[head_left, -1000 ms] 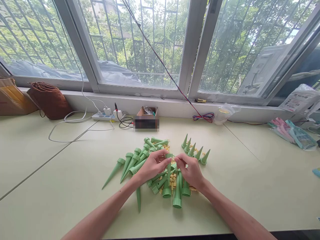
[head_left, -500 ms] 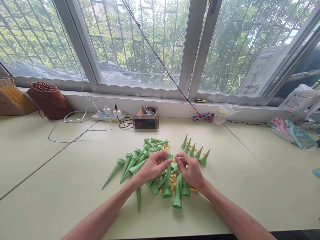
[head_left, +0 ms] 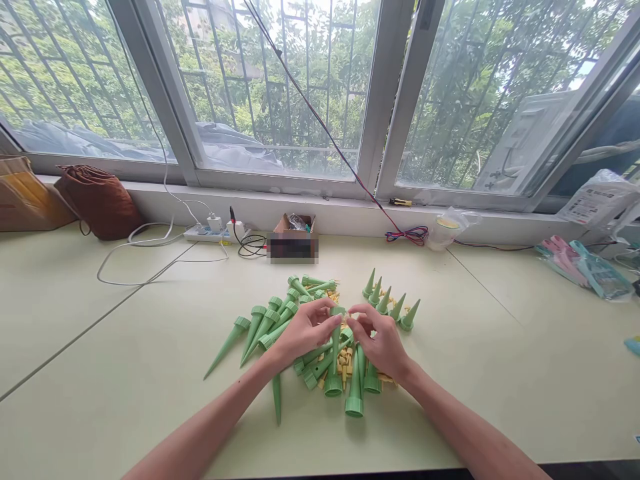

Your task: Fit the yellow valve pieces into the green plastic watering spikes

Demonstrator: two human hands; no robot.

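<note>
My left hand (head_left: 311, 328) pinches a green plastic watering spike (head_left: 335, 350) near its wide ribbed cap, with the point downward. Close beside that cap, my right hand (head_left: 379, 339) has its thumb and fingertips pressed together on what looks like a small yellow plastic piece, mostly hidden by the fingers. Beneath both hands lies a pile of small yellow plastic pieces (head_left: 345, 361) mixed with green spikes. One loose spike (head_left: 355, 390) lies with its open cap facing me.
Several green spikes (head_left: 260, 330) lie to the left. At the right, several spikes stand point up in a row (head_left: 398, 307), with yellow bits by them. Farther back are a small cardboard box (head_left: 295, 227), a power strip (head_left: 207, 233) and bundled wires (head_left: 407, 235).
The held spike has shifted slightly left and its cap a little upward. My right fingertips have moved slightly left, closer to the cap.
</note>
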